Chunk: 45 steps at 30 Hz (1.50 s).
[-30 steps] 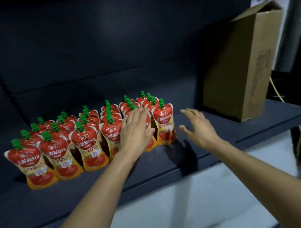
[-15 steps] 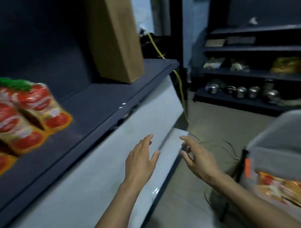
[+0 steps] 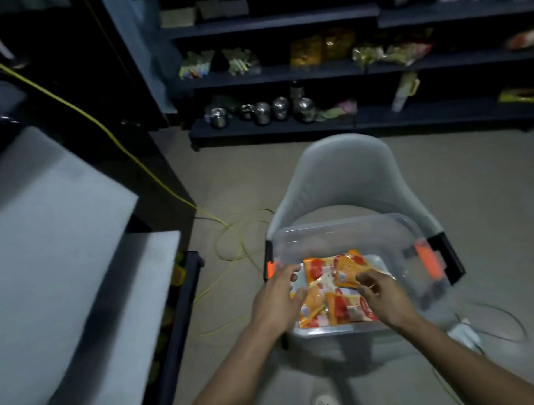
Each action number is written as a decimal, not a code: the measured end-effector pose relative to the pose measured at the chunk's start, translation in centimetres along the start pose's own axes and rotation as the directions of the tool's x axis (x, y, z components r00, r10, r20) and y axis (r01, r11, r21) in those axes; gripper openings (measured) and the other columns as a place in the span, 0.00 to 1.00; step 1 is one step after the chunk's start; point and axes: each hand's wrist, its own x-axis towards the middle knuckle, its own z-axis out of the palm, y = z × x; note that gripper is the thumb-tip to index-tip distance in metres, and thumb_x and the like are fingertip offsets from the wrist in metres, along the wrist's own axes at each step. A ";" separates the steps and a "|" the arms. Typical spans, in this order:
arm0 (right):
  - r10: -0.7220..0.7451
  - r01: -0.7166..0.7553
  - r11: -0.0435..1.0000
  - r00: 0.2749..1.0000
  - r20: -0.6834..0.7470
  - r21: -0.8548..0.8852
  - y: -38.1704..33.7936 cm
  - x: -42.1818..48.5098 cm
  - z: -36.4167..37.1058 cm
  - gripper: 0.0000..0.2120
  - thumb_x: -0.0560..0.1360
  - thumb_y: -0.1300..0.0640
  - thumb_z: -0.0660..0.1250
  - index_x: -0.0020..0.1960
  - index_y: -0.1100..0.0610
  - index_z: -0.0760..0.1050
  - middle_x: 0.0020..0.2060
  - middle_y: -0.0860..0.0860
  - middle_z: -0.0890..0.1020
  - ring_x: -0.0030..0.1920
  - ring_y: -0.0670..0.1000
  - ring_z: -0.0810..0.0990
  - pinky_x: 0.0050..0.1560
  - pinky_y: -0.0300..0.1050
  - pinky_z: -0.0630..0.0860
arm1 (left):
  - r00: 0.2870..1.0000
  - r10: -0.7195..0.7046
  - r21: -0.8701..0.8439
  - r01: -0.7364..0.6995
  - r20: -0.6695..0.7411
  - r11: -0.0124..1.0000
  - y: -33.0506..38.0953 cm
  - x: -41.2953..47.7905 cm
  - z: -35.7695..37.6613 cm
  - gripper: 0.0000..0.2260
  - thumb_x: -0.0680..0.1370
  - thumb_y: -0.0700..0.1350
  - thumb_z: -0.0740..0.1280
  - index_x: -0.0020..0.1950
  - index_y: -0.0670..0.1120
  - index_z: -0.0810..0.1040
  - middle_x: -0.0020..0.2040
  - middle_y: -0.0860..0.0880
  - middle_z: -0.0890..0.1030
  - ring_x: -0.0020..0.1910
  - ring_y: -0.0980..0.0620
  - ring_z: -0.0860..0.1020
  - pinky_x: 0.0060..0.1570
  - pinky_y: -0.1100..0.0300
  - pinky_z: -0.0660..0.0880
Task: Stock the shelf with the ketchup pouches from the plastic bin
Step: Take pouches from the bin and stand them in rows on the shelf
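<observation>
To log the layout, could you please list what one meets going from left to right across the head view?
White ledge → yellow cable → left hand → ketchup pouches → right hand → right-side orange latch.

Clear plastic bin, glossy ketchup pouches, grey cloth chair, shiny metal pots.

Near and centre, a clear plastic bin on the seat of a grey chair, with orange-red ketchup pouches lying flat in a loose heap inside. Over the pouches, left hand with fingers loosely spread, right hand with fingers curled at one pouch; grip not clear through the blur. On the floor to the left, a yellow cable. Far behind, dark shelves with metal pots.
</observation>
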 end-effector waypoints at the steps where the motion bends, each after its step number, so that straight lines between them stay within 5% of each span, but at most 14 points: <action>1: 0.058 -0.058 0.998 0.998 0.016 -0.013 2.0 1.3 -0.4 0.07 0.74 0.62 0.67 0.52 0.59 0.80 0.48 0.52 0.83 0.49 0.55 0.81 0.52 0.46 0.75 | 0.999 -0.009 -0.015 0.010 0.045 1.000 0.1 1.9 1.5 0.19 0.77 0.50 0.68 0.67 0.52 0.72 0.59 0.53 0.78 0.54 0.52 0.78 0.55 0.58 0.75; 5: 0.222 -0.206 0.971 0.965 0.138 -0.121 9.3 6.1 -0.3 0.04 0.73 0.58 0.69 0.46 0.51 0.74 0.46 0.53 0.80 0.48 0.54 0.80 0.46 0.41 0.70 | 0.984 -0.082 -0.040 0.090 0.161 0.995 -1.1 8.8 6.8 0.19 0.77 0.48 0.69 0.67 0.47 0.73 0.58 0.47 0.79 0.56 0.47 0.79 0.56 0.56 0.75; 8: 0.286 -0.254 0.948 0.943 0.168 -0.192 12.0 8.9 0.6 0.11 0.75 0.55 0.68 0.56 0.57 0.75 0.51 0.55 0.79 0.46 0.53 0.76 0.45 0.41 0.69 | 0.959 -0.180 -0.048 0.195 0.217 0.980 -2.8 12.6 10.0 0.18 0.77 0.47 0.69 0.66 0.47 0.73 0.56 0.47 0.80 0.56 0.47 0.79 0.56 0.59 0.74; 13: 0.290 -0.226 0.922 0.941 0.176 -0.313 14.9 13.4 2.9 0.16 0.75 0.52 0.66 0.60 0.58 0.72 0.56 0.59 0.80 0.53 0.59 0.79 0.53 0.47 0.75 | 0.920 -0.305 0.033 0.306 0.248 0.951 -7.2 17.4 15.4 0.21 0.73 0.53 0.68 0.64 0.49 0.71 0.60 0.45 0.79 0.55 0.44 0.80 0.56 0.46 0.78; 18: 0.338 -0.225 0.893 0.908 0.250 -0.389 17.1 16.2 5.0 0.26 0.72 0.57 0.70 0.67 0.59 0.65 0.62 0.58 0.73 0.63 0.58 0.72 0.61 0.49 0.71 | 0.857 -0.354 0.180 0.308 0.375 0.934 -9.0 19.5 19.5 0.28 0.71 0.57 0.69 0.68 0.50 0.67 0.65 0.48 0.77 0.60 0.45 0.78 0.59 0.47 0.77; 21: 0.362 -0.248 0.872 0.907 0.214 -0.422 18.1 16.7 5.9 0.24 0.69 0.56 0.72 0.60 0.57 0.65 0.54 0.57 0.74 0.53 0.56 0.76 0.53 0.51 0.77 | 0.842 -0.357 0.288 0.253 0.405 0.924 -9.3 19.9 20.6 0.31 0.66 0.59 0.74 0.65 0.51 0.69 0.61 0.49 0.79 0.57 0.47 0.79 0.57 0.48 0.78; 24: 0.330 -0.202 0.828 0.930 0.163 -0.523 18.5 16.7 6.2 0.16 0.73 0.52 0.66 0.57 0.57 0.69 0.50 0.55 0.76 0.49 0.55 0.76 0.48 0.48 0.75 | 0.835 -0.372 0.376 0.220 0.405 0.900 -8.6 19.6 19.6 0.29 0.71 0.55 0.75 0.66 0.47 0.69 0.62 0.47 0.77 0.59 0.46 0.78 0.57 0.55 0.77; 29: 0.287 -0.175 0.879 0.937 0.198 -0.444 16.9 15.6 5.0 0.03 0.77 0.56 0.63 0.47 0.52 0.76 0.45 0.52 0.81 0.44 0.52 0.79 0.44 0.43 0.75 | 0.876 -0.358 0.407 0.213 0.323 0.888 -8.4 18.4 18.4 0.22 0.75 0.51 0.72 0.65 0.45 0.73 0.61 0.46 0.79 0.57 0.46 0.79 0.52 0.56 0.76; 33: 0.152 -0.070 0.951 0.955 0.256 -0.301 14.8 13.7 2.9 0.14 0.75 0.62 0.64 0.36 0.49 0.65 0.34 0.45 0.75 0.34 0.46 0.74 0.31 0.37 0.67 | 0.896 -0.378 0.329 0.294 0.231 0.898 -7.0 16.9 16.7 0.18 0.76 0.49 0.70 0.64 0.45 0.74 0.62 0.44 0.79 0.58 0.44 0.79 0.57 0.53 0.77; 37: -0.019 0.072 0.948 0.985 0.170 -0.311 11.5 11.8 -0.4 0.10 0.76 0.59 0.63 0.40 0.49 0.64 0.37 0.48 0.76 0.40 0.54 0.76 0.40 0.49 0.73 | 0.919 -0.372 0.283 0.325 0.132 0.903 -4.5 15.4 13.7 0.18 0.78 0.51 0.66 0.65 0.45 0.74 0.65 0.43 0.77 0.63 0.41 0.76 0.60 0.53 0.74; 45: -0.006 0.005 1.000 1.000 0.029 0.017 3.4 4.5 -5.0 0.02 0.76 0.67 0.63 0.48 0.65 0.71 0.38 0.61 0.78 0.34 0.53 0.76 0.32 0.40 0.73 | 0.965 -0.260 -0.314 0.261 0.046 0.913 -0.5 5.8 6.9 0.09 0.77 0.46 0.68 0.56 0.48 0.76 0.55 0.48 0.82 0.52 0.47 0.80 0.55 0.54 0.76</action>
